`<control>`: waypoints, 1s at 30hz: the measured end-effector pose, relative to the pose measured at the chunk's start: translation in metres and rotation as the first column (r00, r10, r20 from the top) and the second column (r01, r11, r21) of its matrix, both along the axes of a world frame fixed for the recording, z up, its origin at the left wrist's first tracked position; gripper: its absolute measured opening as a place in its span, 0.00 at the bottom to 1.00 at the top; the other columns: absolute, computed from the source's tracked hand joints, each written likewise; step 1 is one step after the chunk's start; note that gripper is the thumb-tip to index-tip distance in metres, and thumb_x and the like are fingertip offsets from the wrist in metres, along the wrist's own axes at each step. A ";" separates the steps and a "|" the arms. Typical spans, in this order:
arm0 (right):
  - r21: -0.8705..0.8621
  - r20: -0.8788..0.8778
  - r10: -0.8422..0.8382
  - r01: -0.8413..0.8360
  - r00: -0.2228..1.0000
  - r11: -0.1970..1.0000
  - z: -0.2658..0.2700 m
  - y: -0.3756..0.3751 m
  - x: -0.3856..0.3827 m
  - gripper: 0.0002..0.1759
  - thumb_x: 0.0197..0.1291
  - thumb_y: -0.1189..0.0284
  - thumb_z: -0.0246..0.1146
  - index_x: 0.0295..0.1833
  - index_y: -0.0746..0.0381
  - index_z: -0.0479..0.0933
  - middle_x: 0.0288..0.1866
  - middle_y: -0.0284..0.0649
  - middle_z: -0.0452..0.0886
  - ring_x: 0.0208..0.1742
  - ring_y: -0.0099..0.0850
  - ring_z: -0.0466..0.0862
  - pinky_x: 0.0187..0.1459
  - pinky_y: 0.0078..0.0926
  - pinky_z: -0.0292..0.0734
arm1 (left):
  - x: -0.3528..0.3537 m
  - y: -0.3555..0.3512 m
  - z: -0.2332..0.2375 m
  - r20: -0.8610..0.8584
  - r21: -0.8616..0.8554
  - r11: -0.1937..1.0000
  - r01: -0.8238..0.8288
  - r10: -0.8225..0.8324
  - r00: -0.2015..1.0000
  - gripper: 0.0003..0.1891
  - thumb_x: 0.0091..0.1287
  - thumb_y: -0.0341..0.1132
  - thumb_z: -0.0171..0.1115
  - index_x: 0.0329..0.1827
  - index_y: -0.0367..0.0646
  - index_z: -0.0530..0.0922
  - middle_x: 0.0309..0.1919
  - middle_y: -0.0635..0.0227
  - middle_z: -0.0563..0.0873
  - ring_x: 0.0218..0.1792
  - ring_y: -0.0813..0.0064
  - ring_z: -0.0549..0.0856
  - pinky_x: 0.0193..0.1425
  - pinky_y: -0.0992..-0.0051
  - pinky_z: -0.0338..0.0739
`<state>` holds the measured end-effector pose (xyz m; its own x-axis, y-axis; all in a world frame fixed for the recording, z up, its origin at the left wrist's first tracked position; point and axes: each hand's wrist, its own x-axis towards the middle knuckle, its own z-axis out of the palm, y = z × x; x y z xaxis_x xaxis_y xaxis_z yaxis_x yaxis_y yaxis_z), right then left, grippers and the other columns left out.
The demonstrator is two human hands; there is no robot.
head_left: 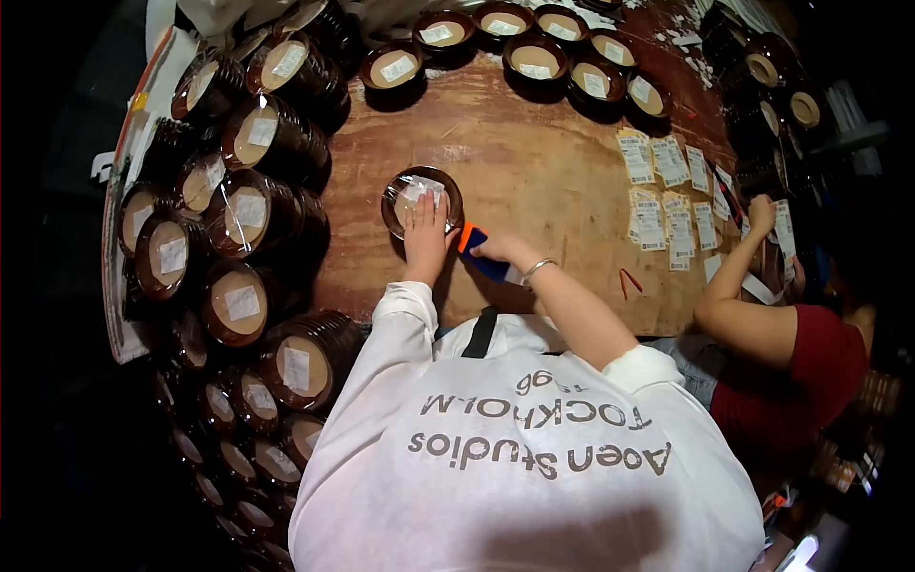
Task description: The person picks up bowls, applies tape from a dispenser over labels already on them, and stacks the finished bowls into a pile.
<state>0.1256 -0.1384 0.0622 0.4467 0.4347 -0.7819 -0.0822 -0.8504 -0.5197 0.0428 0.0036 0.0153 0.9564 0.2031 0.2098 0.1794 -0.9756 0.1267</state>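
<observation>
Left hand (424, 234) reaches forward, palm down, fingers laid flat and close together on the film-covered brown bowl (408, 191) at the middle of the wooden table (534, 162), while the bent right hand (499, 251) grips an orange-and-blue scraper (472, 240) just beside its rim.

The white shirt (534, 448) carries grey print that reads upside down in this view: "Aoen Studios" in large letters, then "TOCKHOLM", its first letter lost in a fold, then a small number ending in "96". The white labels (242, 303) on the bowls (315, 357) and the sticker sheets (667, 205) on the table (534, 143) bear print too small to read
</observation>
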 end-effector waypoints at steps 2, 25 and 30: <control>-0.092 0.096 0.094 -0.085 0.991 0.992 -0.019 0.004 -0.002 0.26 0.44 0.54 0.63 0.42 0.66 0.76 0.38 0.45 0.80 0.36 0.34 0.79 0.41 0.28 0.72 | 0.002 0.001 0.005 -0.009 0.013 1.000 0.008 -0.008 1.000 0.38 0.51 0.47 0.61 0.64 0.47 0.56 0.62 0.58 0.61 0.63 0.62 0.60 0.63 0.61 0.53; 0.539 0.503 -0.381 0.064 0.776 0.840 -0.038 -0.047 -0.026 0.31 0.54 0.62 0.58 0.54 0.75 0.58 0.51 0.55 0.67 0.49 0.42 0.71 0.50 0.33 0.66 | -0.016 0.041 -0.036 -0.204 -0.979 -0.113 -0.172 0.633 0.747 0.31 0.65 0.54 0.40 0.53 0.29 0.66 0.48 0.50 0.74 0.51 0.65 0.72 0.54 0.73 0.65; 0.215 -0.629 -0.539 0.792 0.560 0.572 -0.059 0.038 -0.021 0.30 0.55 0.54 0.56 0.55 0.66 0.61 0.38 0.38 0.71 0.42 0.26 0.70 0.41 0.23 0.70 | -0.041 0.000 -0.046 -0.258 -0.960 -0.090 -0.266 0.654 0.711 0.24 0.66 0.48 0.44 0.53 0.33 0.63 0.44 0.59 0.74 0.46 0.70 0.72 0.49 0.75 0.68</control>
